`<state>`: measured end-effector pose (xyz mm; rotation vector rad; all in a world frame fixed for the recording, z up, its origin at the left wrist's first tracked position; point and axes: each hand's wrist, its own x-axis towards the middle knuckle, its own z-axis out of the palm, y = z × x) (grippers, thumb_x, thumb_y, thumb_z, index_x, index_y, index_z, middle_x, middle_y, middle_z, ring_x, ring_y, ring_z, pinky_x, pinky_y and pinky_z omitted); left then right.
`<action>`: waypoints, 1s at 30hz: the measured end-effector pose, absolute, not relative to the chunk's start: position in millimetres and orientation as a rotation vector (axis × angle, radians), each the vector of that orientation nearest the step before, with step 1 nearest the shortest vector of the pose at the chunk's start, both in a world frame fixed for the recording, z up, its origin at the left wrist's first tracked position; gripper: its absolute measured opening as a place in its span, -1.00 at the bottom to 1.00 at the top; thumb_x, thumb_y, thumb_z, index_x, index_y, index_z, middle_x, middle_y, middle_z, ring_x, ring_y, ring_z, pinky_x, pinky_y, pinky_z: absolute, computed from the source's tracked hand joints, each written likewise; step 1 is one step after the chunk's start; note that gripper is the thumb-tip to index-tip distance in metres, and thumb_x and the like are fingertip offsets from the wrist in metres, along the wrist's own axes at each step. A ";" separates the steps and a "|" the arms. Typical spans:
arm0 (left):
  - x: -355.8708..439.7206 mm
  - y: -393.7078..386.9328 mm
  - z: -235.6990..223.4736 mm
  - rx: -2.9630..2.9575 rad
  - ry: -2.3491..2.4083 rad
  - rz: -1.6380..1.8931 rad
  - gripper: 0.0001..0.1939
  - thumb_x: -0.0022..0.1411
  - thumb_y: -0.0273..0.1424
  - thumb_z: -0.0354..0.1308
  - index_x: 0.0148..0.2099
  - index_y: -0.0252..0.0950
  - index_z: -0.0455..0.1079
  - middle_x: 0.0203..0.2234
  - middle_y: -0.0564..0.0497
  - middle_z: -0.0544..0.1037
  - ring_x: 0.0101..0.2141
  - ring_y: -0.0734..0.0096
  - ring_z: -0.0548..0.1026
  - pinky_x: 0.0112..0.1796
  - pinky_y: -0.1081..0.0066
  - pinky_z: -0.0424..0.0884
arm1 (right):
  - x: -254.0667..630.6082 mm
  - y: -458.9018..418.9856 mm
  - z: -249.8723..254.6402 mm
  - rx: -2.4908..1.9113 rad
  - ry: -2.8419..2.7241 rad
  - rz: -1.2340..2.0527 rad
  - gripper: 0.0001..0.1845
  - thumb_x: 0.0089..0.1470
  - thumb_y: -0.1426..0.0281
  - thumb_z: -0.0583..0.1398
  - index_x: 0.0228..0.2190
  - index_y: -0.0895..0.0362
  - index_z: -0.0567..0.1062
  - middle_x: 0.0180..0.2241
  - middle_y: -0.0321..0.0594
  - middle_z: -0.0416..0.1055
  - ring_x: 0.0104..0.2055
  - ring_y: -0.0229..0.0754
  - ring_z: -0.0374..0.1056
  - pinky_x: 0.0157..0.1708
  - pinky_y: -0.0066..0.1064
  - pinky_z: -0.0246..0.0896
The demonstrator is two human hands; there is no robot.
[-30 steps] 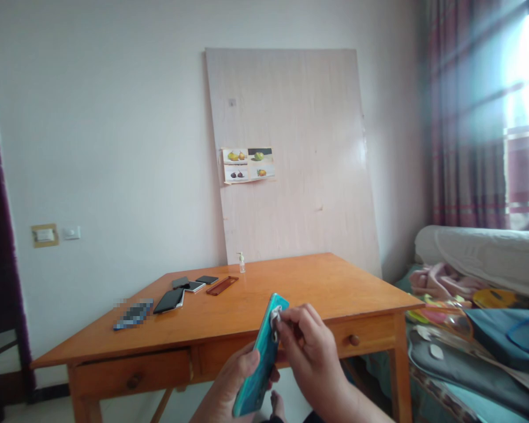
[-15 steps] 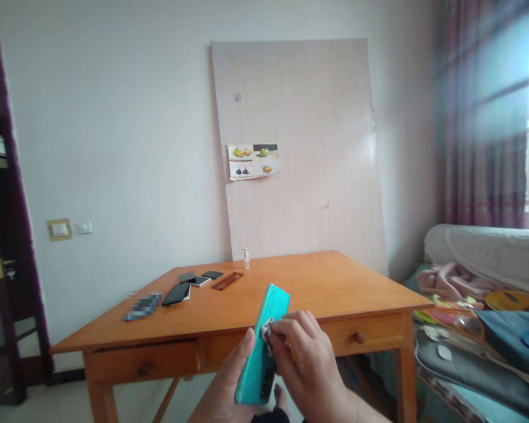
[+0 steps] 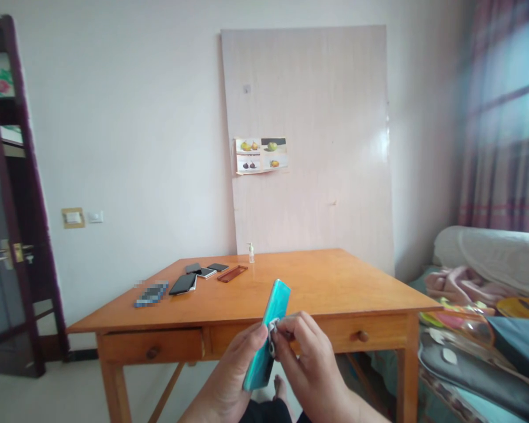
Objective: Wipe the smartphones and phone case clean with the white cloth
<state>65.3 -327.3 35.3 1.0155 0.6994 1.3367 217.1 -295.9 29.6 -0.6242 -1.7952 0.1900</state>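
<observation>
A teal smartphone (image 3: pixel 277 302) is held upright and tilted in front of the table, its edge turned partly toward me. My left hand (image 3: pixel 235 364) is closed around its lower left side, thumb along the edge. In my right hand (image 3: pixel 308 349) a small crumpled whitish cloth (image 3: pixel 272 335) is pinched between thumb and fingers. That cloth is pressed against the phone's back. Part of the phone's lower back is in shadow, and my right fingers cover some of its right side.
On the wooden table (image 3: pixel 317 282) lie several phones (image 3: pixel 184 284), a reddish-brown phone case frame (image 3: pixel 232 274) and a small clear pump bottle (image 3: pixel 251 254). A blurred-out item (image 3: pixel 151 293) is at the left. To the right, a bed holds a pink cloth (image 3: pixel 458 284) and a dark bag (image 3: pixel 467 364).
The phone has turned more edge-on, so less of its back shows. My right hand keeps the cloth against it. The whole view has shifted slightly.
</observation>
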 end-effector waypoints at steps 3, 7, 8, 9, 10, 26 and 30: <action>65.0 -325.9 40.5 1.168 0.751 1.315 -0.65 0.19 -0.18 0.25 -0.09 -0.34 0.51 -0.31 -0.07 0.56 -0.26 0.33 0.46 -0.18 0.38 0.36 | 217.0 -296.4 28.8 -0.558 -1.794 0.277 -0.93 0.21 0.38 0.14 -0.31 0.07 0.44 -0.38 -0.23 0.40 -0.35 -0.22 0.34 -0.33 -0.39 0.27; 63.3 -323.6 44.9 1.471 0.895 1.282 -0.53 0.15 -0.19 0.28 0.06 -0.30 0.45 -0.11 -0.10 0.55 -0.10 0.21 0.47 -0.07 0.33 0.34 | 225.4 -276.8 39.6 -0.660 -1.552 0.424 -0.86 0.23 0.29 0.14 -0.32 0.09 0.43 -0.45 -0.27 0.41 -0.45 -0.25 0.31 -0.44 -0.44 0.24; 62.7 -322.1 45.0 1.552 0.948 1.297 -0.51 0.13 -0.20 0.28 0.09 -0.28 0.43 -0.07 -0.10 0.54 -0.05 0.17 0.46 -0.04 0.31 0.33 | 227.0 -274.2 40.0 -0.675 -1.516 0.433 -0.84 0.23 0.28 0.13 -0.32 0.09 0.42 -0.45 -0.27 0.42 -0.45 -0.25 0.31 -0.45 -0.44 0.23; 62.1 -320.3 44.6 1.632 1.016 1.320 -0.50 0.13 -0.22 0.28 0.10 -0.25 0.41 -0.04 -0.10 0.54 -0.02 0.15 0.45 -0.02 0.29 0.32 | 228.0 -273.8 38.9 -0.684 -1.507 0.420 -0.84 0.23 0.27 0.14 -0.33 0.09 0.43 -0.45 -0.27 0.42 -0.44 -0.25 0.32 -0.45 -0.44 0.23; 61.6 -318.3 43.6 1.720 1.111 1.349 -0.50 0.11 -0.23 0.27 0.11 -0.23 0.40 -0.04 -0.09 0.54 -0.01 0.13 0.45 -0.01 0.27 0.32 | 228.1 -275.8 36.7 -0.690 -1.523 0.386 -0.85 0.22 0.28 0.14 -0.33 0.09 0.43 -0.45 -0.27 0.42 -0.44 -0.25 0.32 -0.44 -0.44 0.23; 68.3 -320.2 23.6 2.461 1.968 1.535 -0.38 0.03 -0.40 0.23 0.17 -0.20 0.24 -0.12 -0.09 0.55 -0.10 0.10 0.46 0.06 0.03 0.07 | 224.5 -276.4 14.5 -0.961 -1.886 -0.225 -0.85 0.22 0.31 0.13 -0.31 0.03 0.50 -0.38 -0.24 0.42 -0.32 -0.17 0.37 -0.33 -0.38 0.17; 70.0 -321.3 17.2 2.447 1.904 1.522 -0.34 -0.02 -0.43 0.25 0.17 -0.18 0.22 -0.11 -0.06 0.54 -0.09 0.11 0.45 0.06 0.05 0.05 | 222.2 -275.1 11.5 -0.892 -1.941 -0.250 -0.87 0.22 0.33 0.13 -0.31 0.02 0.50 -0.37 -0.21 0.40 -0.31 -0.12 0.33 -0.30 -0.32 0.18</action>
